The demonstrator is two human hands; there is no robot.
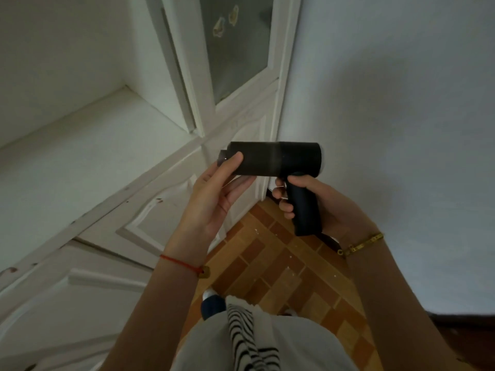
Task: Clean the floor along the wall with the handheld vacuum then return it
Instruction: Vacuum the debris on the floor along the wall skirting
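Observation:
A black handheld vacuum (278, 159) with a cylinder body and a pistol handle is held at chest height, its nozzle pointing left. My right hand (302, 202) is wrapped around the handle below the body. My left hand (217, 194) holds the front end of the cylinder, thumb on top near the nozzle and fingers under it. Below, the brown brick-pattern floor (281, 266) runs along the white wall (401, 103) on the right, with small white specks on it.
A white cabinet (112, 199) with panelled doors and a shelf stands on the left. A glass-paned door with stickers (235, 44) rises behind the vacuum. My legs and a striped cloth (246, 336) are at the bottom, one foot (211, 301) on the floor.

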